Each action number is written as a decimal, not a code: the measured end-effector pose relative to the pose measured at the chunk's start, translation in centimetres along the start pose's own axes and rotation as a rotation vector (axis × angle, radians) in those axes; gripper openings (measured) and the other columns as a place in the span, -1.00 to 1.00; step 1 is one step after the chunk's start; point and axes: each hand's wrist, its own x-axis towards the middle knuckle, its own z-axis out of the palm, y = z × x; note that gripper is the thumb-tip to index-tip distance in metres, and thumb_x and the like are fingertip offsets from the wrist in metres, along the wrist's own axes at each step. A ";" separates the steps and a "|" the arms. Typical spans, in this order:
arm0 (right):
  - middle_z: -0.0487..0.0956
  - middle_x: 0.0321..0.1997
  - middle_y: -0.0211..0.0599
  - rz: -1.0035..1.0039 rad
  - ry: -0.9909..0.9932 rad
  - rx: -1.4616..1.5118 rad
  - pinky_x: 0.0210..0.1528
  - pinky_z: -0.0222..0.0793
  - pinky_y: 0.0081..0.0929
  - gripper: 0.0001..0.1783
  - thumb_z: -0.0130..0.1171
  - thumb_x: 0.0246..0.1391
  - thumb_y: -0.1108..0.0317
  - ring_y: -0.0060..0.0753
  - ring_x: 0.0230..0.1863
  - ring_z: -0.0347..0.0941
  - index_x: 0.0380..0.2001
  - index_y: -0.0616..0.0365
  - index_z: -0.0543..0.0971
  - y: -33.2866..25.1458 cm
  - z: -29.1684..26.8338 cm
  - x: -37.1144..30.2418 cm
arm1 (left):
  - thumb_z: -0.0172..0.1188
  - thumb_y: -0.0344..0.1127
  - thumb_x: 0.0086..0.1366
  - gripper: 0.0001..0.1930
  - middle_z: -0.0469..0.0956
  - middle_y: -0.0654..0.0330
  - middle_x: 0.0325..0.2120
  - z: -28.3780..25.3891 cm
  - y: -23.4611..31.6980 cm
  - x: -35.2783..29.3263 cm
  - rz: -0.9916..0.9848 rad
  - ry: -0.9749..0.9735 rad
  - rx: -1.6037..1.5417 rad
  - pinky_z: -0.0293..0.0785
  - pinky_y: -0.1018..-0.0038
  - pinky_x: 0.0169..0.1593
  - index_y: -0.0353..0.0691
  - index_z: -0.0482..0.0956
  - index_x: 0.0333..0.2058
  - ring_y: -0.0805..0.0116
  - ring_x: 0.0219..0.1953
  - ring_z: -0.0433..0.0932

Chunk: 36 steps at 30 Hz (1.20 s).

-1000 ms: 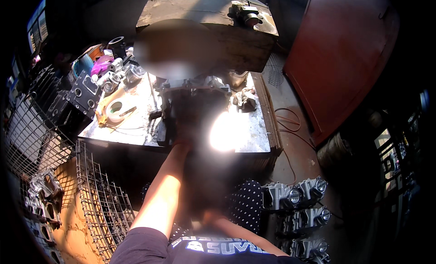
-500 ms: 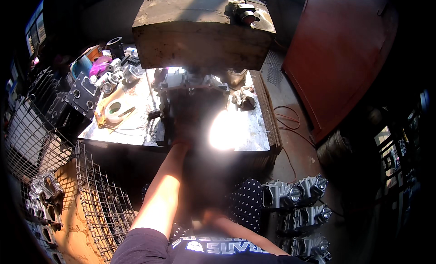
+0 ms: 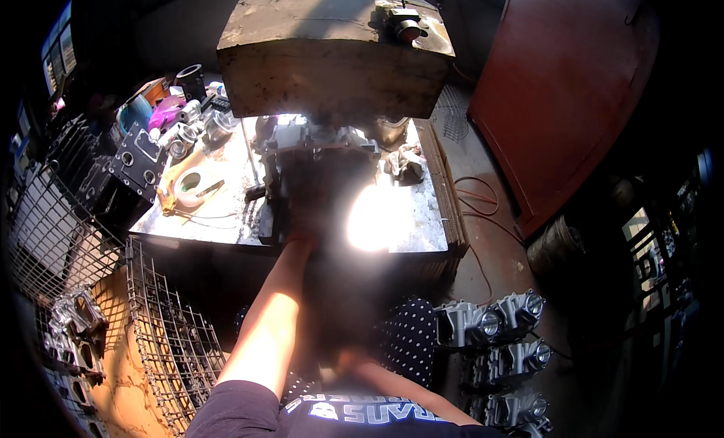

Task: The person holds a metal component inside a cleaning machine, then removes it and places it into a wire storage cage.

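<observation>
My left hand point(image 3: 303, 225) reaches forward over the front edge of the worktable point(image 3: 204, 228). A dark smudge in the middle of the picture hides its fingers and whatever they touch. Beyond it, under the box, is a light grey cast metal part point(image 3: 354, 142), mostly in shadow. Low by my lap is my right hand point(image 3: 350, 360), close to the polka-dot cloth over my legs. The same smudge blurs its fingers, so I cannot see if it holds anything. A handled tool point(image 3: 256, 191) lies left of the dark area.
A big box-shaped cover point(image 3: 339, 80) hangs over the table's back. Left are a tape roll point(image 3: 188, 185), metal parts and a wire basket point(image 3: 170, 340). A crumpled rag point(image 3: 405, 165) lies right. Several metal castings point(image 3: 505, 361) stand right of my legs; a hose point(image 3: 483, 197) crosses the floor.
</observation>
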 end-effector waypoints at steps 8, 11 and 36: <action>0.59 -0.25 -0.18 0.007 -0.011 -0.014 -0.19 0.42 -0.33 -0.66 0.13 -0.37 0.30 -0.14 -0.19 0.53 -0.36 -0.06 0.64 -0.9 -1.6 -1.5 | 0.07 -0.21 0.09 -0.43 0.30 0.00 0.08 -0.6 0.4 0.1 -0.003 -0.059 0.043 -0.01 0.13 0.29 -0.18 0.27 0.11 0.04 0.17 0.23; 0.60 -0.26 -0.18 -0.016 0.011 -0.011 -0.20 0.42 -0.32 -0.66 0.13 -0.37 0.31 -0.15 -0.20 0.53 -0.36 -0.07 0.64 -0.9 -1.4 -1.6 | 0.08 -0.22 0.07 -0.42 0.32 -0.01 0.07 -0.3 0.0 0.0 0.003 -0.027 -0.011 0.01 0.13 0.28 -0.20 0.27 0.11 0.04 0.16 0.25; 0.40 0.06 -0.14 0.124 1.200 -0.147 0.25 -0.05 -0.12 -0.55 0.02 -0.01 0.17 -0.01 0.16 0.19 -0.05 0.15 0.46 3.2 -29.1 6.4 | 0.03 -0.26 0.12 -0.51 0.34 -0.01 0.04 0.8 -0.1 0.4 -0.106 -0.122 -0.101 0.10 0.10 0.23 -0.12 0.33 0.08 0.02 0.13 0.27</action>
